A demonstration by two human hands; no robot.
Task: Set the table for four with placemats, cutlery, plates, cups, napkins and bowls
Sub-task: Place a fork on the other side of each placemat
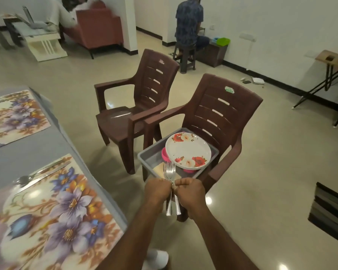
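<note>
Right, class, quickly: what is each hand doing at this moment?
Left hand: fingers curled round the forks.
Right hand: fingers curled round the same forks.

Single head-worn view, angled forward and down (wide-angle), close over the hands [174,189], room beyond.

You see two brown plastic armchairs [133,106] side by side on the glossy beige floor [261,172]. Farther back, a person in a dark patterned shirt [188,22] sits on a small stool beside a bin with a green lid [221,41]. A red sofa [98,28] stands at the far left, a striped mat [332,209] lies at the right edge.
</note>
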